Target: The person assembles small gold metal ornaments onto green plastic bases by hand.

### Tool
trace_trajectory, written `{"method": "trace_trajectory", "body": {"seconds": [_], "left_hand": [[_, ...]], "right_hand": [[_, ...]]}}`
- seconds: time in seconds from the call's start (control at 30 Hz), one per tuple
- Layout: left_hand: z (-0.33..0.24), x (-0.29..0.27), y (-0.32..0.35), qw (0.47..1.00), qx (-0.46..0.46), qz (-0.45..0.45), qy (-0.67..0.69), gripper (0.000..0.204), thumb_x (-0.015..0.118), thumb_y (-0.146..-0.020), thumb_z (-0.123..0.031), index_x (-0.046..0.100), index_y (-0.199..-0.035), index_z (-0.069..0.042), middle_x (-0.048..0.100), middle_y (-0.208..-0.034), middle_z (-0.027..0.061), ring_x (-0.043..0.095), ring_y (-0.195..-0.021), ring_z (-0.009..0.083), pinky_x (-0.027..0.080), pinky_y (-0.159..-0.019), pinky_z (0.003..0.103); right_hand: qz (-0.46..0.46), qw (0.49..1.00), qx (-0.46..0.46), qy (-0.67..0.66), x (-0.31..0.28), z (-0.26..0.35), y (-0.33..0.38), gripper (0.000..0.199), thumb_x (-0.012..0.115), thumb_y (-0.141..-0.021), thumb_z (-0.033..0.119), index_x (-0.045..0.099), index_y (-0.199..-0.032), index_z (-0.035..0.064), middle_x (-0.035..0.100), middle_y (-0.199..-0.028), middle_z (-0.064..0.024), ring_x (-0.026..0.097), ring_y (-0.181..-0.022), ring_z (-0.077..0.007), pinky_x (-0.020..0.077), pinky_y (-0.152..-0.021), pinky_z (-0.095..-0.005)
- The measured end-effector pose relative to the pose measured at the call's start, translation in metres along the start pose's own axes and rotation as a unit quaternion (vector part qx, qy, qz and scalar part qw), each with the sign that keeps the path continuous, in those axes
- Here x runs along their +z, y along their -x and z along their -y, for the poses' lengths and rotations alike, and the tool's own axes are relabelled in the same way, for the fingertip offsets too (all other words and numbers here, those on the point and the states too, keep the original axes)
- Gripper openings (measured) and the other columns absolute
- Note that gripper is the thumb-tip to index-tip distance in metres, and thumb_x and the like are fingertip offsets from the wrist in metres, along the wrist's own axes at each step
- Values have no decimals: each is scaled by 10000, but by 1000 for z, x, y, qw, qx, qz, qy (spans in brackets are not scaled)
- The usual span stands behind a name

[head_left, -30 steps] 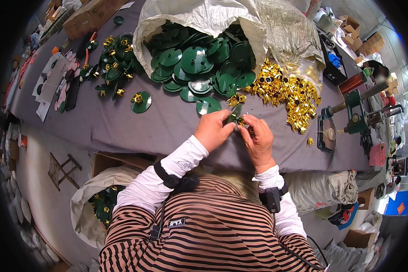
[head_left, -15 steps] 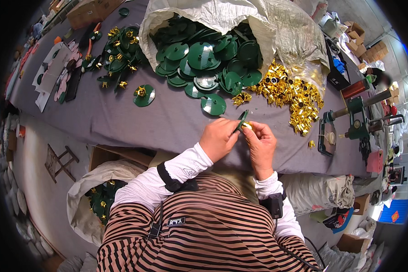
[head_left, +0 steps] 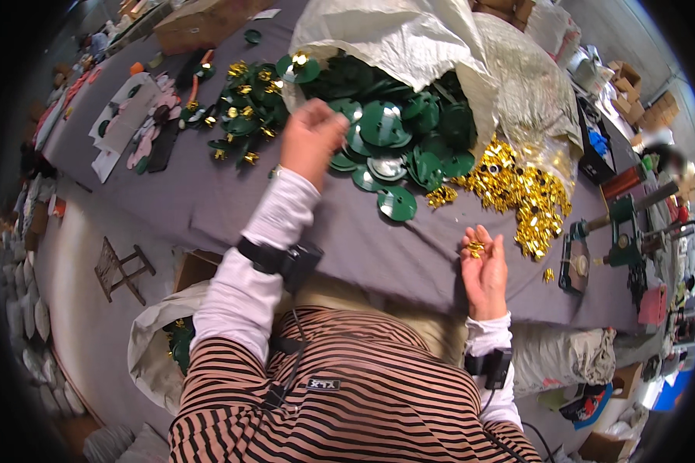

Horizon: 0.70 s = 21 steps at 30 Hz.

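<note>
My left hand [head_left: 313, 145] is raised over the table's left middle, fingers loosely curled and slightly blurred, with nothing visible in them. Just beyond it, at the sack's left edge, is a green disc with a gold piece on it [head_left: 297, 69], apart from the fingers; whether it rests on anything I cannot tell. Palm up near the table's front edge, my right hand [head_left: 485, 278] holds small shiny gold pieces [head_left: 475, 249] at its fingers. Plain green discs [head_left: 381, 123] spill from a white woven sack [head_left: 394, 38]. Loose gold pieces [head_left: 537, 228] lie heaped beside them.
Discs fitted with gold pieces [head_left: 243, 123] lie in a pile at the left. A green hand press [head_left: 622, 243] stands on the right. Below the table are a sack [head_left: 150, 355] with similar discs and a wooden stool frame [head_left: 122, 268].
My hands have parted. The left moved up and leftward, and a disc with a gold piece now shows beyond it. The right moved right and turned palm up. The view has shifted.
</note>
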<state>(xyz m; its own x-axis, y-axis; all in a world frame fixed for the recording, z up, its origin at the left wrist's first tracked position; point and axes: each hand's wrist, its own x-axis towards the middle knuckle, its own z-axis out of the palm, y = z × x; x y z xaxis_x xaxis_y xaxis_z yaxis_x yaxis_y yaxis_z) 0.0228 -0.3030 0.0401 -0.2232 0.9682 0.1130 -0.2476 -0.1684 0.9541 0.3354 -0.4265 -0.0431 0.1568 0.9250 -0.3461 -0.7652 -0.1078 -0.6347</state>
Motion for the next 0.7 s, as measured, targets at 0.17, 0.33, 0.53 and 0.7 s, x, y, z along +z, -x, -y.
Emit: {"method": "trace_trajectory", "body": {"seconds": [0.17, 0.33, 0.53, 0.7], "left_hand": [[95, 19, 61, 852, 235, 151, -443, 382, 714, -764, -264, 625, -1060, -40, 618, -1068, 135, 552, -995, 321, 457, -891, 390], [96, 37, 75, 810, 191, 211, -512, 514, 770, -696, -229, 560, -1121, -32, 546, -1095, 168, 528, -990, 355, 463, -874, 423], [91, 34, 55, 821, 41, 239, -517, 689, 828, -599, -243, 552, -1188, -14, 510, -1144, 224, 514, -1066, 384, 437, -931, 413], [74, 35, 64, 787, 69, 255, -557, 609, 835, -590, -272, 612, -1128, -92, 531, -1096, 166, 478, -1088, 333, 420, -946, 380]], "right_hand": [[-15, 995, -44, 92, 14, 2, 15, 270, 571, -929, 121, 526, -1172, 13, 612, -1020, -104, 579, -862, -189, 491, -788, -264], [-9, 982, -48, 182, 18, 8, 29, 216, 589, -910, 85, 569, -1110, 6, 637, -964, -94, 608, -822, -171, 499, -758, -249], [22, 935, -93, 341, 27, 2, 26, 222, 629, -890, 83, 617, -1089, -14, 659, -932, -65, 602, -798, -109, 481, -722, -217], [86, 941, -98, 311, 34, -13, 20, 256, 652, -861, 39, 613, -1108, -14, 657, -937, -65, 628, -808, -125, 519, -741, -246]]}}
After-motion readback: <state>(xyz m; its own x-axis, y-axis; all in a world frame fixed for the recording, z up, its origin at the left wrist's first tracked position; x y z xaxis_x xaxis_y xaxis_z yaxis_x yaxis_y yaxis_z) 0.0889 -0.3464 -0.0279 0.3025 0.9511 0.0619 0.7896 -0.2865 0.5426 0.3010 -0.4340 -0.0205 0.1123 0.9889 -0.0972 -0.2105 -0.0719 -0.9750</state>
